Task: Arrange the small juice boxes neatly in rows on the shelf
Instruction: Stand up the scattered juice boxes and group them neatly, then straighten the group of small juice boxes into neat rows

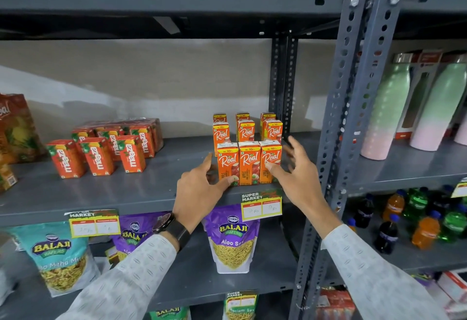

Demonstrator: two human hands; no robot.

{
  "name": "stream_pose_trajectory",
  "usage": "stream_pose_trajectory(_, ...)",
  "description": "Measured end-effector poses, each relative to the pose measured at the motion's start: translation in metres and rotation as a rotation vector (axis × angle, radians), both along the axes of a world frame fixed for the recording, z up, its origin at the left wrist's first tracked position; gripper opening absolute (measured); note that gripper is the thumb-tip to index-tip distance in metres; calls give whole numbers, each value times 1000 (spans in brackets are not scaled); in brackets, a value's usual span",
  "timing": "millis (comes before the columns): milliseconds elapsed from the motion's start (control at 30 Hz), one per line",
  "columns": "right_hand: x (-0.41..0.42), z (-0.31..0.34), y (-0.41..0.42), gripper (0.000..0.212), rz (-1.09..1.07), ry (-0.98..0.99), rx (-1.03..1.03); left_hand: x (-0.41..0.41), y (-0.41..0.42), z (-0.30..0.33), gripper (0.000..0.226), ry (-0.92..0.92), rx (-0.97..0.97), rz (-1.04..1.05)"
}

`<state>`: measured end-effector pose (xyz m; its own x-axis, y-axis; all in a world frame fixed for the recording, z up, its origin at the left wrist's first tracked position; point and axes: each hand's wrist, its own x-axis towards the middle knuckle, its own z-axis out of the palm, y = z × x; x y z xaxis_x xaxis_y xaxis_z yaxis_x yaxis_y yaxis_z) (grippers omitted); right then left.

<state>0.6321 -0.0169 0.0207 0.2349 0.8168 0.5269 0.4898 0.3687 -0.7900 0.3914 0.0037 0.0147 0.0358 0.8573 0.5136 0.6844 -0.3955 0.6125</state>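
Orange Real juice boxes [249, 152], nine in three rows, left hand [199, 188] and right hand [298, 175] spread open beside front row

We count nine Real juice boxes [249, 162] on the shelf [141, 188], standing three rows deep with three in each row. Toward its left end we see three loose Maaza boxes [97, 158] and one shrink-wrapped Maaza pack [131, 131].

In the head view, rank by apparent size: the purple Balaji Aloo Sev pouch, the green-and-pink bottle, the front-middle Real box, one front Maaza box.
1. green-and-pink bottle
2. purple Balaji Aloo Sev pouch
3. front-middle Real box and front Maaza box: look alike, not ranked.
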Motion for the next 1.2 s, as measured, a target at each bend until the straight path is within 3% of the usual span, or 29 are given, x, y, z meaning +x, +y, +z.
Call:
stream_pose_trajectory(133, -21, 18, -18, 65, -237, -133, 395, -32, -14, 6, 73, -72, 131, 11)
stream_pose_trajectory(267, -91, 49, -20, 46, -132, -302, 742, -92, -23, 25, 48, -77, 409, 47)
stream_pose_trajectory(367, -167, 57, -10, 38, 6, -407, 804, -142, -20, 39, 35, -27, 557, 76)
stream_pose_trajectory(500, -261, 46, 10, 35, 143, -438, 585, -213, -10, 43, 30, 95, 514, 107)
stream_pose_trajectory(600, -301, 32, 36, 37, 175, -366, 376, -266, 3, 37, 32, 76, 411, 153)
stream_pose_trajectory(767, -329, 20, 88, 57, 98, -46, 20, -341, 41, 24, 57, -76, 173, 189)
stream_pose_trajectory(867, -330, 18, 110, 71, 170, 59, -170, -362, 65, 20, 76, -178, 6, 158)
stream_pose_trajectory(1033, -335, 14, 132, 59, 246, 121, -226, -378, 95, 17, 92, -399, -221, 88)
stream_pose_trajectory(1200, -337, 13, 140, 45, 272, 137, -219, -383, 107, 21, 48, -465, -240, -72)
